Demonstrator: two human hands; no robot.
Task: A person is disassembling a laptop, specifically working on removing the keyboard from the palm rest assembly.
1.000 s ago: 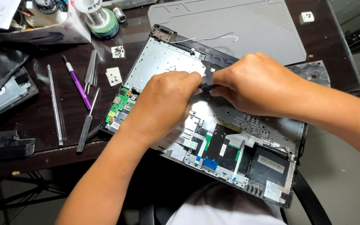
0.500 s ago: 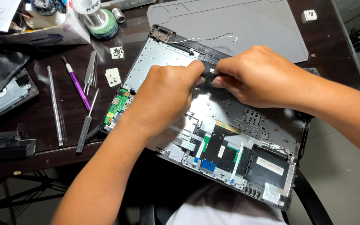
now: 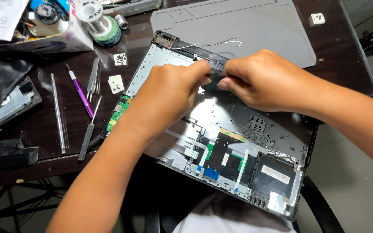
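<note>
Head view: both hands meet over an opened laptop base (image 3: 238, 142) that lies inner side up on the dark worktop (image 3: 333, 56), its near corner hanging past the worktop's edge toward the person's lap. The left hand (image 3: 169, 97) and the right hand (image 3: 264, 80) pinch at the same spot near the far edge of the base, fingertips almost touching each other. Each grip is closed tight on a small dark part (image 3: 216, 77) there; the fingers cover most of it, so I cannot tell what the part is or whether it is fixed to the base. The left hand also hides the middle of the silver metal plate. A green circuit board (image 3: 116, 114) shows at the base's left edge, partly under the left wrist. Thin white wires (image 3: 221, 43) lie loose at the far edge.

A grey lid panel (image 3: 238, 21) lies beyond the base, cut off at the top. Left of the base lie a purple-handled tool (image 3: 80, 92), tweezers (image 3: 93, 75) and a long metal rod (image 3: 58, 112). Two small white squares (image 3: 116, 83) carry tiny dark screws. At the top left a cardboard box (image 3: 72, 39), cut off by the frame, holds clutter that is hard to make out; a solder spool (image 3: 98, 21) stands just beside it.
</note>
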